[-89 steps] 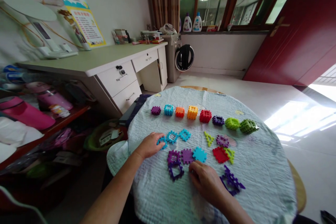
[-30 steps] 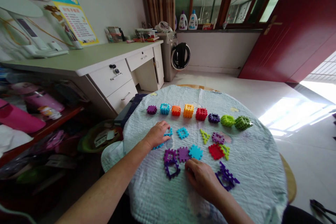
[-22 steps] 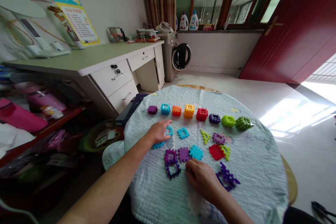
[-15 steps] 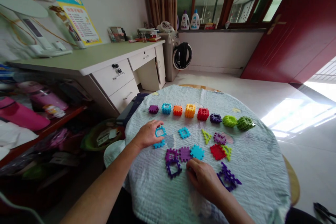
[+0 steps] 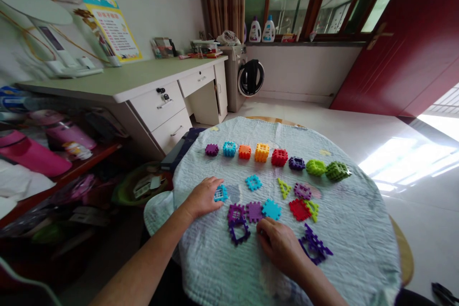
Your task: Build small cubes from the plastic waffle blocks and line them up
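Left of center, left hand grips blue grid tile around its left side. Lower center, right hand curled, contents hidden. Risk: one-sided hold lets tile twist; low sweep bumps nearby purple tile.

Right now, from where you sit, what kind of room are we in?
Probably a room in somebody's home. There's a washing machine with its round door open, a desk with drawers along the wall, and what look like laundry bottles on the windowsill.
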Motion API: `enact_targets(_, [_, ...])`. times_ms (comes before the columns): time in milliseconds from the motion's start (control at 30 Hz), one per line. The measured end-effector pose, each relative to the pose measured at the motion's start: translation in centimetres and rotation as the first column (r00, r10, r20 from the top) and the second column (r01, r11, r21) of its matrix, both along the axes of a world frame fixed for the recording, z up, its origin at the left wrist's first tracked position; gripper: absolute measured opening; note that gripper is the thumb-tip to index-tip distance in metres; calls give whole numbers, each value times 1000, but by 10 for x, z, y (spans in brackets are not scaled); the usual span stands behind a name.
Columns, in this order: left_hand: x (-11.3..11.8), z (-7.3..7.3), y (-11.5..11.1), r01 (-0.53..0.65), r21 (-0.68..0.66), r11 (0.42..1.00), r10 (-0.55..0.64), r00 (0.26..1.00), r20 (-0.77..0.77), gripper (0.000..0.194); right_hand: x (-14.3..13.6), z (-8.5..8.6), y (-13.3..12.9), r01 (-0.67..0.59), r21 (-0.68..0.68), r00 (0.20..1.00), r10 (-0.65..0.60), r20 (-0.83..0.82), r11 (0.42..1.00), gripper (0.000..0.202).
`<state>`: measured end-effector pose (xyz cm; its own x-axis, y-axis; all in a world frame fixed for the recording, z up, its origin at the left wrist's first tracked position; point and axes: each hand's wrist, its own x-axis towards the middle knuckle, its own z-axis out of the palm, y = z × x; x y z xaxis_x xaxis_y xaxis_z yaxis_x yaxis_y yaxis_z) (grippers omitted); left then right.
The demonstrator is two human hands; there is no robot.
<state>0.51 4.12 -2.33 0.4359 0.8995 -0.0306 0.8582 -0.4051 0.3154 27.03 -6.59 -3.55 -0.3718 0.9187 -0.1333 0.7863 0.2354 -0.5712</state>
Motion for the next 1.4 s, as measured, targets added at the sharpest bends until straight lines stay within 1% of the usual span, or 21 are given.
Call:
enact_targets(100, [3,0,2,4,26,1000,-2,999,-45,64,0,0,0,2,-2,1000,-2,-14,1000,14])
enact_targets(200, [5,3,4,1,25,1000,1,997,-83,65,0,0,0,8,-11,1000,-8,-11,1000,15])
enact_targets(333, [8,10,4,35,1,999,-34,990,-134,63,-1,-1,1,8,-12,1000,-8,0,1000,15])
enact_targets(467, [12,14,1,65,19,998,-61,979,-193,58,-1,-2,0,11,-11,1000,-11,4,1000,15])
enact_targets(533, [13,15,2,81,22,996,-75,978,-192,56,-2,-2,0,14,-15,1000,-14,8,1000,14])
enact_targets(600, [11,18,8,99,20,995,-95,984,-150,59,-2,-2,0,16,-18,1000,-16,12,1000,14])
enact_targets(700, [6,25,30,106,66,992,-103,993,-52,63,-2,-2,1,12,-18,1000,-12,18,1000,15])
enact_targets(833, [7,40,82,92,191,977,-100,994,32,56,-2,-1,1,18,-22,1000,-17,12,1000,15])
enact_targets(933, [13,50,124,84,221,972,-91,996,19,55,-2,-1,1,16,-23,1000,-16,-8,1000,14])
enact_targets(1033, [20,55,155,109,218,970,-99,993,-58,58,-1,-1,1,16,-29,1000,-17,-22,999,15])
enact_targets(1100, [24,56,168,139,194,971,-118,986,-115,59,-1,-1,1,19,-33,999,-20,-30,999,15])
enact_targets(1167, [26,55,175,174,168,970,-147,976,-161,60,-1,-2,1,20,-37,999,-21,-34,999,14])
enact_targets(1267, [29,54,182,203,144,969,-174,966,-192,62,-1,-3,1,19,-41,999,-20,-41,999,14])
enact_targets(1400, [31,52,186,225,114,968,-202,962,-185,65,0,-3,1,19,-55,999,-21,-40,998,14])
